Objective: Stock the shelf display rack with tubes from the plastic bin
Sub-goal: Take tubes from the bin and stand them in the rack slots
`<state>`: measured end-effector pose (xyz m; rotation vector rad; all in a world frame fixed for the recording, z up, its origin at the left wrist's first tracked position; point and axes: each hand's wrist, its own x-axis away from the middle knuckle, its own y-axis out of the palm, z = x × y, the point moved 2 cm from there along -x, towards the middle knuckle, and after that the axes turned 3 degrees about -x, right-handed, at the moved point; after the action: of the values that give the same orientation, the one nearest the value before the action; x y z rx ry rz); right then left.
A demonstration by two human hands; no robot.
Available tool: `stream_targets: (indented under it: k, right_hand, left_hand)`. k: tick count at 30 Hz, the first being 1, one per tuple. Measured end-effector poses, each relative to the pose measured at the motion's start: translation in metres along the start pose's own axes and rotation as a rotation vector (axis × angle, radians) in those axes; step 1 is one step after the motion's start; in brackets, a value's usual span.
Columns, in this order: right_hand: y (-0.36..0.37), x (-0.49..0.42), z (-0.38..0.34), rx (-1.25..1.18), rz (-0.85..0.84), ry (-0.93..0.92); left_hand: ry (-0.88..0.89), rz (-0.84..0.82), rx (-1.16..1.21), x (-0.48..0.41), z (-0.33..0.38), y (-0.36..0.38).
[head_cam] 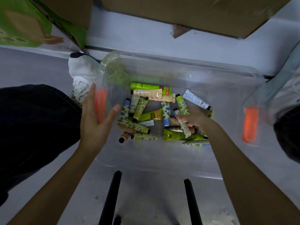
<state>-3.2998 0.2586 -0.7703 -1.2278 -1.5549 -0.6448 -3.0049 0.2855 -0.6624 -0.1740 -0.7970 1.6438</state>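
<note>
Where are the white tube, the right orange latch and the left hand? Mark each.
white tube (194, 98): head view, on its printed body.
right orange latch (250, 124): head view, middle of its face.
left hand (95, 122): head view, middle of the open palm.

Grey speckled floor (146, 200), brown cardboard box (194, 12) at top, green printed box (21, 21) top left, two black metal legs (112, 197) at bottom, dim light

Grey floor (154, 200) with clear plastic bin (154, 161) and white shoe (81, 73) beside it
</note>
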Motion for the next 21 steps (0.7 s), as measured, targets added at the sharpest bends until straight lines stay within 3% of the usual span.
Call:
stream_targets:
  k: [4,7,9,12,15,17,21]
  right_hand:
    - [0.008,0.039,-0.003,-0.294,-0.032,-0.084]
    - [0.03,0.078,-0.017,-0.5,-0.083,-0.177]
    - [0.046,0.099,-0.028,-0.665,-0.112,-0.244]
    - [0.061,0.124,-0.049,-0.854,-0.119,-0.306]
    - [0.068,0.144,-0.068,-0.87,-0.137,-0.375]
    - [0.072,0.156,-0.078,-0.814,-0.155,-0.421]
    - [0.078,0.171,-0.082,-0.731,-0.121,-0.463]
  left_hand:
    - [0.01,-0.002,-0.105,0.003,0.006,-0.003]
    - [0.279,0.059,-0.245,0.012,0.028,-0.002]
    - [0.36,0.013,-0.17,0.021,0.046,0.004]
    - [0.126,-0.288,0.075,0.03,0.06,0.015]
    - [-0.091,-0.515,0.29,0.034,0.06,0.02]
    - [-0.205,-0.558,0.437,0.035,0.065,0.016]
    - [-0.116,-0.573,0.367,0.031,0.081,0.006]
